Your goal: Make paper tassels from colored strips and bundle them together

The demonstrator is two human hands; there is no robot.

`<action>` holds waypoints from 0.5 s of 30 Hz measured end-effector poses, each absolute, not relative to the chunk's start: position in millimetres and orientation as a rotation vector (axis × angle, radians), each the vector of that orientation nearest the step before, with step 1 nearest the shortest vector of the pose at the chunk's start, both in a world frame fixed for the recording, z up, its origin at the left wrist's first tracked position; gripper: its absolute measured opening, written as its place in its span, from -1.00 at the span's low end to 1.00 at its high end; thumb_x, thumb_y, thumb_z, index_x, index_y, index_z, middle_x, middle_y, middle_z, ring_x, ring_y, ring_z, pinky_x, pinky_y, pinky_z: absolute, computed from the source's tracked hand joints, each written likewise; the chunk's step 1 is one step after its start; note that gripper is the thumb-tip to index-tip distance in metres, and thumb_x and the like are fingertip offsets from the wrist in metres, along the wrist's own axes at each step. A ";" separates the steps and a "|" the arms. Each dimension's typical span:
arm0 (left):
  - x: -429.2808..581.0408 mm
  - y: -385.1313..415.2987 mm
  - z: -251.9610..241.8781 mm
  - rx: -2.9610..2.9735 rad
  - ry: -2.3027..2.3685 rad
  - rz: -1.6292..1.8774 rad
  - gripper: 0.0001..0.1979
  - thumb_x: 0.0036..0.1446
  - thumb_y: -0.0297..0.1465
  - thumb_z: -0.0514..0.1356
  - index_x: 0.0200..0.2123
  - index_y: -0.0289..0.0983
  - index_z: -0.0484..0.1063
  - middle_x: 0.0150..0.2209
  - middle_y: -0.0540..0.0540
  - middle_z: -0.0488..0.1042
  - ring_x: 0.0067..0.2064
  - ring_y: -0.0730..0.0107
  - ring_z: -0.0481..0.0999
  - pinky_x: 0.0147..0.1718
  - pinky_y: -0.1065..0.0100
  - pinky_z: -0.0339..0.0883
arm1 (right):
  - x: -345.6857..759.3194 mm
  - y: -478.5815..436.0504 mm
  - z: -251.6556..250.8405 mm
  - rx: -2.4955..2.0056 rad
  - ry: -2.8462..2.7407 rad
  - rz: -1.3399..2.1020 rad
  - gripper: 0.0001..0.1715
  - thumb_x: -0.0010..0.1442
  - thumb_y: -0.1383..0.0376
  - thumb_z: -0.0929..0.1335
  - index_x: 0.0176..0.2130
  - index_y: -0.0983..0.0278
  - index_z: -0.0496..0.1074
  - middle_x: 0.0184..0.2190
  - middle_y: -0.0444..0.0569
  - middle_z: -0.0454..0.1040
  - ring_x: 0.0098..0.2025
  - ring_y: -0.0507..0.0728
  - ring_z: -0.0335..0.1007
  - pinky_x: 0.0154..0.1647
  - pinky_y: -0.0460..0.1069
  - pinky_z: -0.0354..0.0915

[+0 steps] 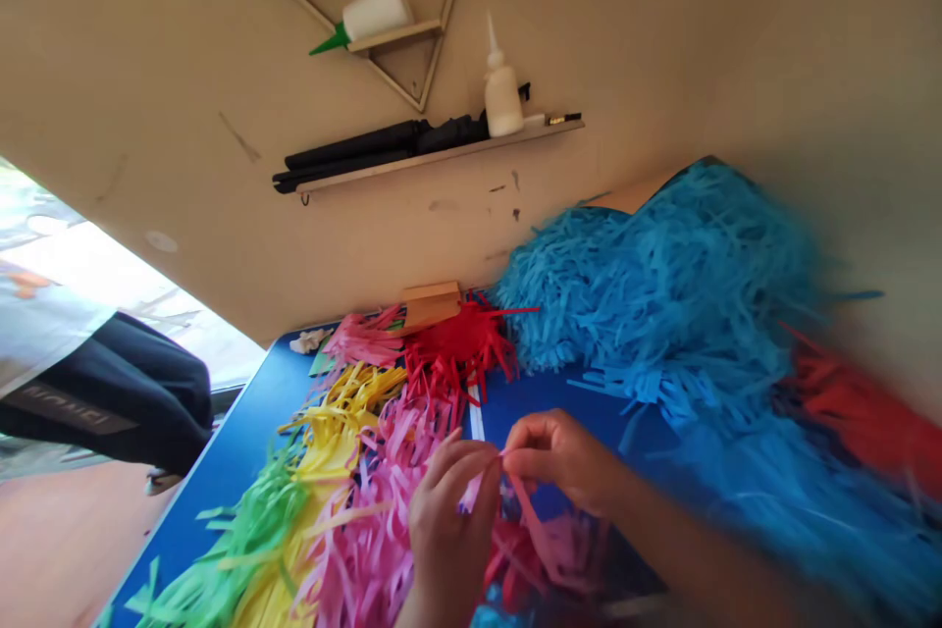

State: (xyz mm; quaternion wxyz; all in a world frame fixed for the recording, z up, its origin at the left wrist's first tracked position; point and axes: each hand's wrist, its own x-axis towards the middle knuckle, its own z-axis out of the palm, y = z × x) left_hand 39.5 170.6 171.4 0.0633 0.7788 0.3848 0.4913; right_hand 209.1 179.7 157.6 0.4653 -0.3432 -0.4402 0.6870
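Over the blue table (515, 397), my left hand (452, 510) and my right hand (563, 456) meet with fingertips pinched together. Between them is a pink paper strip (528, 515), whose loose length hangs below the right fingers. Fringed pink paper (383, 500) lies under and to the left of my left hand. Beyond it are yellow fringe (331, 446) and green fringe (250, 515). Red fringe (463, 339) sits farther back. A large heap of blue fringe (684, 265) rises to the right of my hands.
A wall shelf (456, 155) carries a white squeeze bottle (503, 96) and black rolled items (368, 147). Another bottle (379, 15) with a green nozzle lies on a small triangular shelf. Red paper (868, 407) lies at the right. A person in dark trousers (125, 392) stands beyond the table's left edge.
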 end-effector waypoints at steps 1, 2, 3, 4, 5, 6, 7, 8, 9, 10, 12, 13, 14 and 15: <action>39.3 167.1 169.7 2.248 1.196 1.476 -0.92 0.21 -0.41 0.21 -0.31 -0.18 0.52 -0.32 -0.05 0.60 -0.29 0.36 0.61 -0.23 0.32 0.52 | 205.1 176.8 155.6 -0.844 -1.038 1.684 -0.54 -0.09 0.03 0.57 -0.48 0.33 0.46 -0.63 -0.19 0.40 -0.59 -0.05 0.23 -0.55 -0.14 0.10; 39.3 164.2 168.4 2.163 1.215 1.472 -0.92 0.20 -0.40 0.22 -0.32 -0.19 0.53 -0.32 -0.06 0.59 -0.28 0.36 0.60 -0.30 0.37 0.52 | 201.9 174.6 154.5 -0.841 -0.996 1.676 -0.54 -0.08 0.03 0.57 -0.47 0.32 0.44 -0.64 -0.19 0.40 -0.61 -0.05 0.23 -0.59 -0.14 0.08; 39.7 161.9 167.3 2.096 1.224 1.476 -0.93 0.19 -0.39 0.23 -0.33 -0.19 0.54 -0.33 -0.07 0.58 -0.29 0.35 0.60 -0.34 0.39 0.51 | 199.4 172.9 154.4 -0.837 -0.959 1.665 -0.55 -0.08 0.04 0.57 -0.45 0.31 0.42 -0.64 -0.19 0.40 -0.62 -0.05 0.23 -0.61 -0.15 0.07; 40.6 160.2 166.3 2.048 1.218 1.478 -0.93 0.18 -0.39 0.24 -0.33 -0.20 0.54 -0.33 -0.07 0.57 -0.30 0.36 0.59 -0.37 0.40 0.50 | 197.5 171.4 155.1 -0.832 -0.932 1.654 -0.55 -0.08 0.05 0.57 -0.42 0.30 0.42 -0.63 -0.20 0.41 -0.63 -0.05 0.24 -0.62 -0.15 0.07; 41.9 158.8 165.1 2.014 1.199 1.472 -0.92 0.18 -0.39 0.24 -0.33 -0.20 0.55 -0.34 -0.06 0.57 -0.31 0.36 0.59 -0.37 0.41 0.50 | 196.0 169.8 156.4 -0.830 -0.915 1.647 -0.55 -0.09 0.06 0.58 -0.40 0.30 0.42 -0.63 -0.20 0.42 -0.63 -0.05 0.24 -0.63 -0.15 0.07; 43.5 157.8 163.7 1.989 1.174 1.459 -0.91 0.19 -0.40 0.23 -0.32 -0.20 0.56 -0.34 -0.06 0.57 -0.32 0.36 0.58 -0.38 0.41 0.49 | 194.7 168.1 157.8 -0.830 -0.909 1.645 -0.55 -0.08 0.06 0.58 -0.38 0.29 0.42 -0.62 -0.20 0.42 -0.64 -0.05 0.25 -0.63 -0.16 0.08; 44.9 156.8 161.9 1.974 1.145 1.449 -0.90 0.19 -0.40 0.22 -0.30 -0.19 0.56 -0.34 -0.06 0.56 -0.32 0.37 0.58 -0.38 0.41 0.49 | 193.5 166.1 159.0 -0.830 -0.910 1.646 -0.55 -0.07 0.05 0.57 -0.38 0.29 0.43 -0.62 -0.20 0.42 -0.64 -0.05 0.25 -0.62 -0.15 0.10; 45.7 155.9 159.9 1.969 1.122 1.439 -0.90 0.19 -0.40 0.23 -0.28 -0.19 0.57 -0.34 -0.06 0.56 -0.32 0.37 0.58 -0.37 0.41 0.49 | 192.5 164.1 159.4 -0.833 -0.921 1.642 -0.57 -0.06 0.05 0.56 -0.39 0.29 0.43 -0.62 -0.20 0.42 -0.64 -0.05 0.25 -0.61 -0.15 0.12; 45.1 154.9 158.0 1.971 1.106 1.427 -0.90 0.19 -0.40 0.23 -0.27 -0.18 0.57 -0.33 -0.05 0.56 -0.31 0.37 0.58 -0.35 0.40 0.49 | 192.0 162.9 158.7 -0.839 -0.947 1.630 -0.58 -0.03 0.04 0.55 -0.41 0.29 0.44 -0.63 -0.19 0.42 -0.63 -0.05 0.25 -0.59 -0.15 0.14; 42.7 153.8 156.5 1.979 1.102 1.421 -0.91 0.18 -0.40 0.25 -0.27 -0.17 0.58 -0.34 -0.04 0.56 -0.31 0.37 0.57 -0.34 0.40 0.49 | 192.5 163.2 156.4 -0.846 -0.989 1.606 -0.60 -0.01 0.04 0.54 -0.42 0.29 0.44 -0.62 -0.18 0.43 -0.61 -0.04 0.27 -0.57 -0.14 0.17; 30.5 151.8 156.7 1.977 1.150 1.412 -0.93 0.14 -0.36 0.28 -0.31 -0.15 0.59 -0.33 -0.04 0.57 -0.30 0.35 0.57 -0.32 0.39 0.49 | 199.0 171.2 146.9 -0.909 -1.130 1.498 -0.65 0.06 0.05 0.50 -0.40 0.28 0.48 -0.55 -0.14 0.48 -0.56 0.00 0.33 -0.52 -0.12 0.23; 21.0 151.2 159.0 1.923 1.216 1.445 -0.93 0.13 -0.33 0.29 -0.33 -0.15 0.60 -0.30 -0.05 0.58 -0.27 0.34 0.57 -0.29 0.38 0.49 | 205.9 179.8 140.0 -1.007 -1.245 1.385 -0.68 0.10 0.06 0.47 -0.36 0.27 0.51 -0.50 -0.12 0.51 -0.52 0.02 0.38 -0.49 -0.11 0.26; 10.2 151.0 162.9 1.799 1.303 1.524 -0.92 0.13 -0.30 0.29 -0.33 -0.15 0.59 -0.27 -0.05 0.59 -0.23 0.32 0.57 -0.26 0.38 0.49 | 215.1 191.3 131.9 -1.139 -1.367 1.239 -0.72 0.15 0.08 0.44 -0.32 0.26 0.53 -0.44 -0.09 0.54 -0.46 0.04 0.42 -0.44 -0.09 0.30; -0.7 151.2 168.0 1.620 1.377 1.623 -0.89 0.11 -0.26 0.30 -0.32 -0.15 0.58 -0.24 -0.04 0.59 -0.19 0.32 0.57 -0.24 0.39 0.49 | 226.0 205.2 123.0 -1.305 -1.477 1.054 -0.76 0.20 0.13 0.41 -0.27 0.25 0.54 -0.40 -0.07 0.56 -0.41 0.07 0.46 -0.38 -0.07 0.33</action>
